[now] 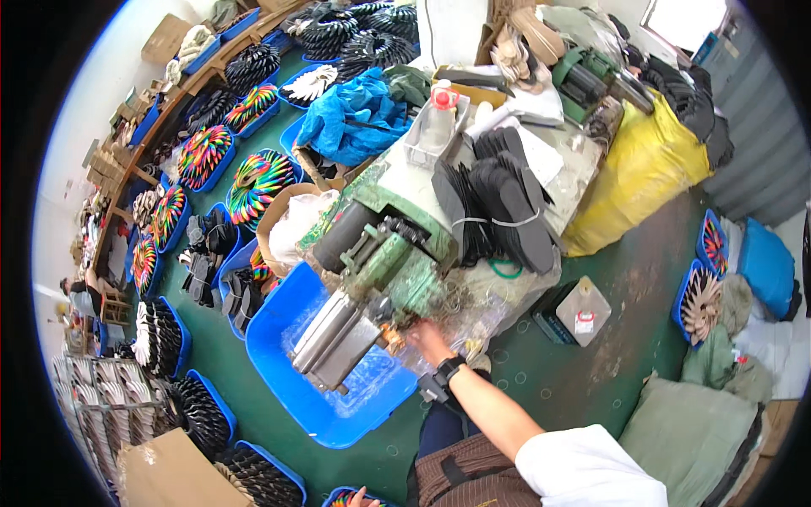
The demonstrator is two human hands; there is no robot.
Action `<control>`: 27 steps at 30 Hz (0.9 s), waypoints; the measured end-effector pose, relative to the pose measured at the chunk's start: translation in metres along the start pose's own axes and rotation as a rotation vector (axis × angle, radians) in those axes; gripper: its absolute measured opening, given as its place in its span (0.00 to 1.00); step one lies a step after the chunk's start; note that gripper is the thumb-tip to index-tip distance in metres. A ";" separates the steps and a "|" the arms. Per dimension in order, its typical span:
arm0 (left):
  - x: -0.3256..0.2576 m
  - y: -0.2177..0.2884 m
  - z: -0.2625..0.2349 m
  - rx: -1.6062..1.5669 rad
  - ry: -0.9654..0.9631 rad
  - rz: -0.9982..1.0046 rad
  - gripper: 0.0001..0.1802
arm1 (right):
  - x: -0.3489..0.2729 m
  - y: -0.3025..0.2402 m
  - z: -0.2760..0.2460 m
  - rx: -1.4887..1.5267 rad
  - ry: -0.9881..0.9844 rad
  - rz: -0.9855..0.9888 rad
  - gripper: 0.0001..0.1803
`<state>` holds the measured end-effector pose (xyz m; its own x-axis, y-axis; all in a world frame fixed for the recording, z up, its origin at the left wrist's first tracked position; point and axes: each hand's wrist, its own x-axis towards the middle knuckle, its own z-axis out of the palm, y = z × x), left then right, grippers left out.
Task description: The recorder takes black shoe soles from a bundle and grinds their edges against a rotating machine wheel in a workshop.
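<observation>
A green, worn bench machine [404, 275] with a dark motor and two shiny metal rollers [334, 338] stands before me. My right hand [429, 342], a dark band round its wrist, reaches to the machine's near side, beside a small orange-brown part [393, 338]. Its fingertips are lost among machine parts and clear plastic, so its grip does not show. At the bottom edge only a few fingers of my left hand [363, 498] come into view, slightly apart, over a blue tub [336, 492] of multicoloured pieces. I see nothing held in them.
Below the rollers sits a blue bin [338, 422] dusted white inside. Bundled black soles [507, 198] and a clear bottle [437, 122] are on the bench. A square tin [583, 311] stands on the green floor, right of it a yellow sack [646, 169]. Several sole-filled tubs [262, 182] line the left.
</observation>
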<state>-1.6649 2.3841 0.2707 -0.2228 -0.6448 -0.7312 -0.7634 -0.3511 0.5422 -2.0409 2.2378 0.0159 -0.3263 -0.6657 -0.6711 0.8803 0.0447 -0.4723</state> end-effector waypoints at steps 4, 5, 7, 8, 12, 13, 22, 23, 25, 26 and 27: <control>0.018 0.030 0.026 -0.012 0.016 -0.106 0.28 | 0.014 0.006 -0.019 -0.436 -0.139 -0.240 0.15; 0.021 0.049 0.023 0.302 0.020 0.010 0.28 | 0.013 0.009 -0.011 -0.303 -0.149 -0.179 0.13; 0.041 0.065 0.026 0.332 0.061 0.185 0.27 | 0.016 0.001 -0.021 -0.507 -0.139 -0.281 0.03; 0.049 0.071 0.028 0.370 0.107 0.339 0.27 | 0.019 -0.001 -0.024 -0.699 -0.130 -0.363 0.07; 0.065 0.122 0.027 0.509 0.182 0.266 0.27 | 0.004 -0.016 -0.005 -0.034 0.152 0.090 0.05; 0.071 0.134 0.030 0.511 0.183 0.274 0.27 | 0.004 -0.021 -0.007 -0.050 0.118 0.112 0.13; 0.133 0.282 0.119 0.472 -0.067 0.339 0.28 | -0.022 -0.207 -0.047 -1.525 -1.039 0.246 0.18; 0.146 0.309 0.141 0.371 -0.064 0.397 0.27 | -0.027 -0.255 -0.065 -1.375 -1.080 0.196 0.18; 0.182 0.346 0.180 0.180 -0.037 0.436 0.34 | -0.038 -0.345 -0.081 -1.177 -1.018 0.136 0.19; 0.203 0.362 0.198 0.089 -0.025 0.433 0.42 | -0.033 -0.390 -0.086 -1.173 -0.891 0.003 0.18; 0.219 0.385 0.215 0.006 -0.050 0.427 0.48 | -0.029 -0.427 -0.089 -1.006 -0.619 -0.102 0.15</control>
<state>-2.1386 2.2534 0.2301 -0.5489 -0.6973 -0.4609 -0.5994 -0.0559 0.7985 -2.4377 2.3040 0.1863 0.0861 -0.9348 -0.3446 0.1032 0.3524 -0.9301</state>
